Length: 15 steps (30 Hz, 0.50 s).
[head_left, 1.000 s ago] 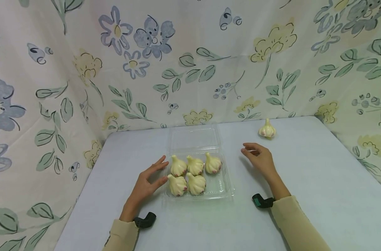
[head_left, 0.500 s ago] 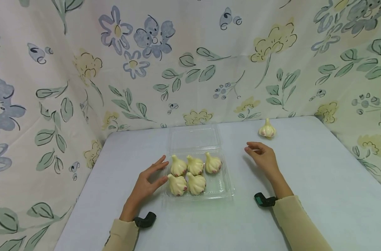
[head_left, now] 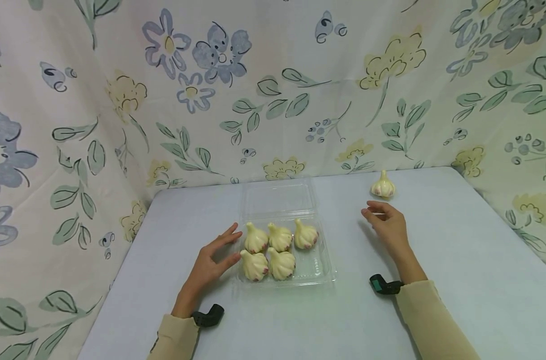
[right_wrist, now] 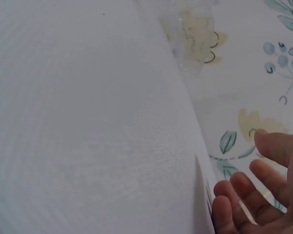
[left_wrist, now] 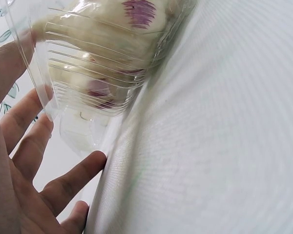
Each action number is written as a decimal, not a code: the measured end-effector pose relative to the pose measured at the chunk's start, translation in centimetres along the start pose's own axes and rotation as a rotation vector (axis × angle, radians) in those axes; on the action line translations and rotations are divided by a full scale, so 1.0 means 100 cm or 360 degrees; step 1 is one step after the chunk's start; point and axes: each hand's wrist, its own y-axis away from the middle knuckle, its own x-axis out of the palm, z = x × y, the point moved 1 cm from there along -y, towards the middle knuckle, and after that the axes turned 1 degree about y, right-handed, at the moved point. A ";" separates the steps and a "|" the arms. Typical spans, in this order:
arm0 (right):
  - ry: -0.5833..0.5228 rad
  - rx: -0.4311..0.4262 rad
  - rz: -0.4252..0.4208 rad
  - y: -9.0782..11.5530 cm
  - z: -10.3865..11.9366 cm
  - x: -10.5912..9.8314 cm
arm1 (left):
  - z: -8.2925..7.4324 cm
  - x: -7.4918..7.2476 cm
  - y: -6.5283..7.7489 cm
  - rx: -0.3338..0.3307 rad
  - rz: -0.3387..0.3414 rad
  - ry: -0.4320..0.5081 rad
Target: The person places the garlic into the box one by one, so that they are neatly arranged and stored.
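A clear plastic clamshell box point(head_left: 315, 265) lies with its lid point(head_left: 279, 197) folded back, and several garlic bulbs point(head_left: 282, 263) sit in it; its front right spot holds none. At the box's left side my left hand point(head_left: 210, 262) has its fingers spread. In the left wrist view its fingertips touch the clear rim point(left_wrist: 51, 105), with purple-marked garlic behind the ribbed wall. One more garlic bulb point(head_left: 383, 185) stands upright at the back right of the table. Just in front of it hovers my right hand point(head_left: 390, 227), fingers loosely bent, holding nothing.
The white table point(head_left: 345, 325) bears the box and the lone bulb. A floral curtain point(head_left: 273, 100) hangs along its back and sides. Black wrist cameras point(head_left: 208, 316) are strapped to both wrists.
My right hand has moved to the right and slightly back, closer to the lone garlic bulb. The left hand, the box and the bulbs have stayed in place.
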 end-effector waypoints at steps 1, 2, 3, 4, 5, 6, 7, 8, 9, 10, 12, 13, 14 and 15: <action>-0.0016 0.0001 -0.0011 0.000 -0.001 -0.001 | 0.000 0.000 0.000 -0.0001 0.0002 0.0005; -0.0031 0.0001 -0.0022 -0.001 -0.002 -0.002 | 0.001 0.000 0.000 0.0002 0.0004 0.0008; -0.0049 0.0006 -0.0029 -0.001 -0.003 -0.003 | 0.001 0.000 0.000 0.0004 0.0005 0.0010; -0.0059 0.0010 -0.0037 -0.001 -0.003 -0.003 | 0.001 0.000 0.000 0.0008 0.0006 0.0013; -0.0074 0.0017 -0.0045 -0.002 -0.004 -0.004 | 0.001 0.000 0.000 0.0010 0.0005 0.0012; -0.0090 0.0030 -0.0053 -0.002 -0.004 -0.005 | 0.001 0.000 0.000 0.0013 0.0005 0.0010; -0.0106 0.0042 -0.0059 -0.002 -0.005 -0.006 | 0.001 0.000 0.000 0.0014 0.0005 0.0008; -0.0118 0.0058 -0.0062 -0.001 -0.005 -0.006 | 0.000 0.000 0.000 0.0014 0.0004 0.0006; -0.0128 0.0074 -0.0065 -0.001 -0.005 -0.007 | 0.000 0.000 0.000 0.0013 0.0004 0.0006; -0.0137 0.0087 -0.0065 -0.001 -0.005 -0.008 | 0.000 0.000 0.000 0.0010 0.0003 0.0007; -0.0159 0.0109 -0.0057 -0.001 -0.005 -0.009 | -0.001 0.000 0.000 0.0002 0.0004 0.0007; -0.0167 0.0115 -0.0051 -0.001 -0.006 -0.009 | -0.001 0.000 0.000 -0.0002 0.0003 0.0008; -0.0177 0.0121 -0.0045 -0.002 -0.006 -0.010 | -0.001 0.000 0.000 -0.0004 0.0002 0.0008; -0.0190 0.0125 -0.0039 -0.002 -0.007 -0.010 | -0.001 0.000 0.000 -0.0004 0.0000 0.0009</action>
